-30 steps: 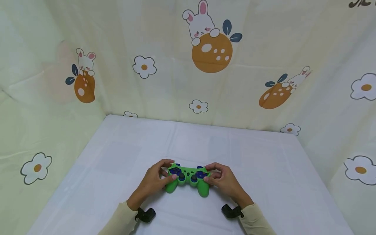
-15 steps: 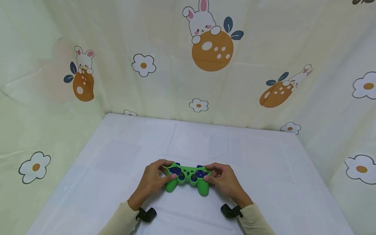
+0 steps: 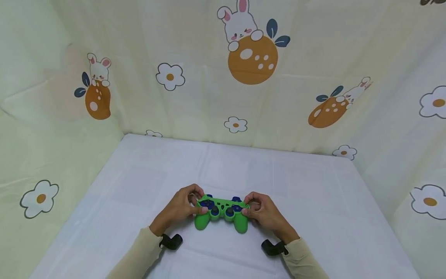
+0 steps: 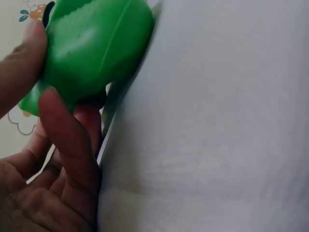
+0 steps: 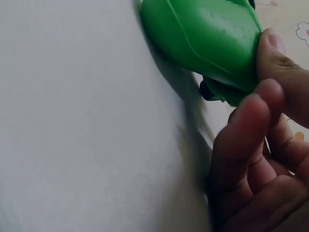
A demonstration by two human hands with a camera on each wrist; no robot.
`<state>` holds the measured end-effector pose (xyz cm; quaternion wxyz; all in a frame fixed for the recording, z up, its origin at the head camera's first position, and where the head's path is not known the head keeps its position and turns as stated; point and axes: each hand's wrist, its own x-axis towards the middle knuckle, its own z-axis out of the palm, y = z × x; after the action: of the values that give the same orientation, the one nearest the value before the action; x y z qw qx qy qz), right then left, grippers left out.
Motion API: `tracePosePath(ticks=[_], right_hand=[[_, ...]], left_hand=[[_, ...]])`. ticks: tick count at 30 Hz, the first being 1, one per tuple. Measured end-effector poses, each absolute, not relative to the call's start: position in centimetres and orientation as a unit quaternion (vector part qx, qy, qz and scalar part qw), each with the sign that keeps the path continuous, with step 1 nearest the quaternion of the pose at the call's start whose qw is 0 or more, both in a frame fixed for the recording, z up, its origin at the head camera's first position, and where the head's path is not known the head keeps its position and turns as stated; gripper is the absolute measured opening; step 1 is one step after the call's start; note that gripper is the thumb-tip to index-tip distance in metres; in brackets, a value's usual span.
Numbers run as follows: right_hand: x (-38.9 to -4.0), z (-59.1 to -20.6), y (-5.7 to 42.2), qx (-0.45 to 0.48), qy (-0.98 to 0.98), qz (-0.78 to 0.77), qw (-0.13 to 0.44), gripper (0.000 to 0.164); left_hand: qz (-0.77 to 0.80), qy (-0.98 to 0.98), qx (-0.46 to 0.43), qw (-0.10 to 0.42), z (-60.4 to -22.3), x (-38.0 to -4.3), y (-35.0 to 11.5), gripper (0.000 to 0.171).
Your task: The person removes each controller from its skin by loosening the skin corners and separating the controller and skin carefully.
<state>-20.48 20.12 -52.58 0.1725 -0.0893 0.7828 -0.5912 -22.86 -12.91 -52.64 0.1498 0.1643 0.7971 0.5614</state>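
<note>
A green game controller (image 3: 223, 204) with dark blue button areas and two black thumbsticks lies face up between both hands, close over the white table. My left hand (image 3: 182, 203) pinches its left end, thumb on the face and fingers at the upper edge. On the other end my right hand (image 3: 265, 211) grips in the same way, thumb near the right buttons. The left wrist view shows the green handle (image 4: 96, 43) between thumb and fingers. In the right wrist view the other handle (image 5: 207, 38) is pinched by the thumb, with the fingertips beneath.
The white-covered table (image 3: 296, 186) spreads around the hands. Behind it hangs a cream curtain (image 3: 195, 100) printed with rabbits, oranges and flowers, which also closes off the left and right sides. A black camera mount sits on the left wrist (image 3: 171, 242) and another on the right wrist (image 3: 273, 247).
My left hand has shifted slightly up and left, its fingers raised more at the controller's upper edge. The controller's left handle has moved slightly left; the right hand is nearly still.
</note>
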Motion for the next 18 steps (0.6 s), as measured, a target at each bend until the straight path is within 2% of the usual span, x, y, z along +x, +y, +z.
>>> tracePosePath(ticks=[9, 18], right_hand=[[-20.64, -52.6, 20.04, -0.098, 0.78, -0.588, 0.192, 0.026], [-20.2, -52.5, 19.78, -0.106, 0.79, -0.575, 0.184, 0.019]], left_hand=[[0.568, 0.786, 0.171, 0.174, -52.72, -23.02, -13.08, 0.042], [0.542, 0.814, 0.172, 0.116, -52.74, -22.16, -12.92, 0.037]])
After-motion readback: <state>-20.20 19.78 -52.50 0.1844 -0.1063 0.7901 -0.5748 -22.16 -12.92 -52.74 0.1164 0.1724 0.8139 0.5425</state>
